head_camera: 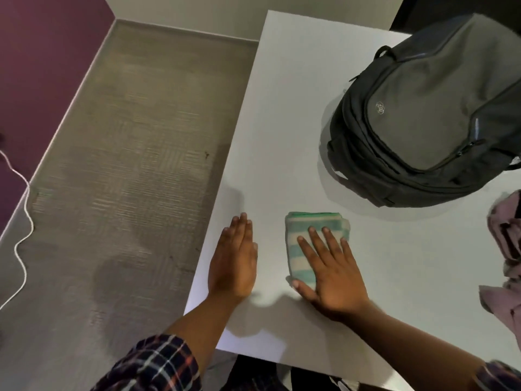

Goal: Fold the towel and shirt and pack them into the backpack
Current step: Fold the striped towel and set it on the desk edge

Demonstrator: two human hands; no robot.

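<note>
Towel (pixel 315 224), folded, tabletop (pixel 282 136) front-left: my right hand (pixel 332 272) spread flat atop, left hand (pixel 234 263) flat alongside; I'd press creases firmly.

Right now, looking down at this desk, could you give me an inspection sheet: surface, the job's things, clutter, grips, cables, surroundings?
Surface: white table, plain top.
Job's things: green-and-white striped towel, folded small, near the front edge. Dark backpack lying on the table's far right; no open compartment visible. Pinkish shirt, crumpled and unfolded, at the right edge of the picture.
Clutter: nothing seen.
Grips: left hand flat on the table, apart from the towel. Right hand flat on the towel, fingers straight.
Cables: white cable trailing over the floor at the left.
Surroundings: grey carpet, purple wall.
</note>
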